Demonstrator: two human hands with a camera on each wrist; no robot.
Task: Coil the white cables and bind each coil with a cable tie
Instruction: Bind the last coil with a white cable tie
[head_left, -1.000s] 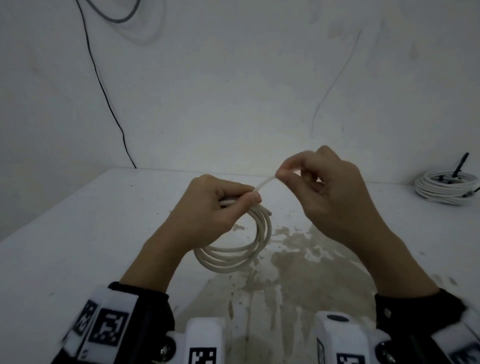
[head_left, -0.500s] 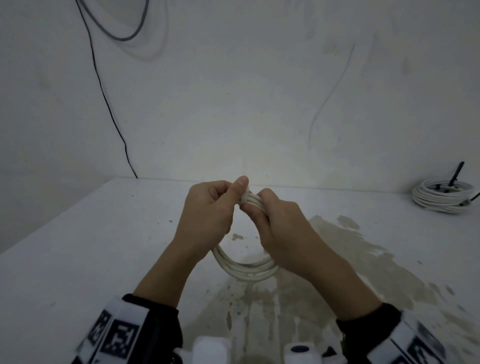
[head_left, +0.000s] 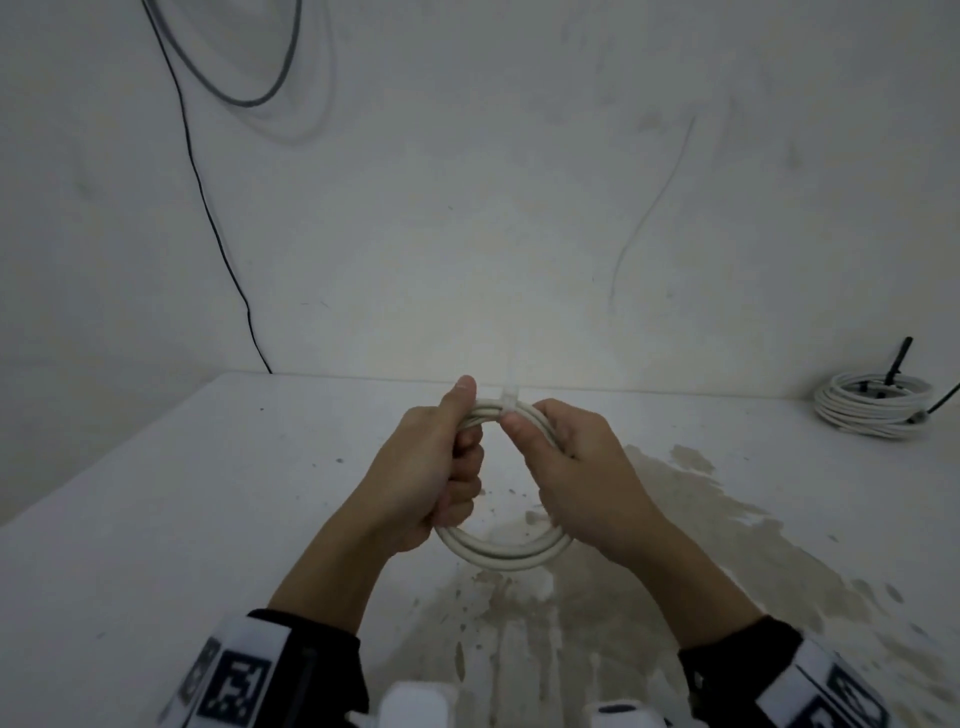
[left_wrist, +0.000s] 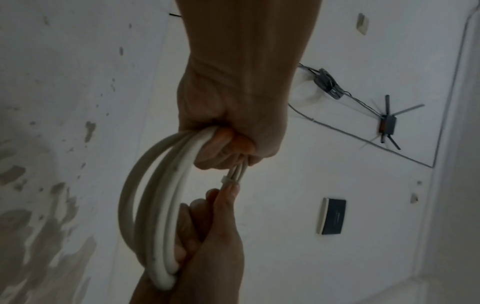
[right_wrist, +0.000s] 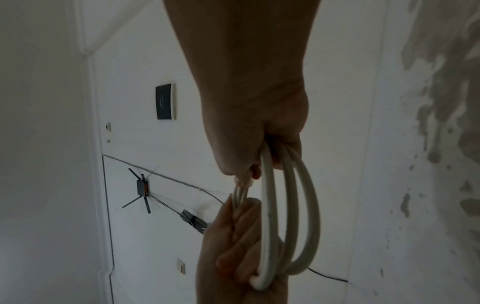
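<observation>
On the left I see a thin black wire (head_left: 208, 208) running down the wall to the white tabletop (head_left: 156, 493), and then my left hand (head_left: 421, 478), its fingers curled tight around the left side of the white cable coil (head_left: 506, 553), which is held up above the stained part of the tabletop. At the top of the coil sits the cable tie (head_left: 508, 402), wrapped round the strands between my two thumbs, and my right hand (head_left: 576, 473) grips the right side of the coil. Far to the right, another coil of white cable (head_left: 872, 413) lies on the tabletop by the wall.
</observation>
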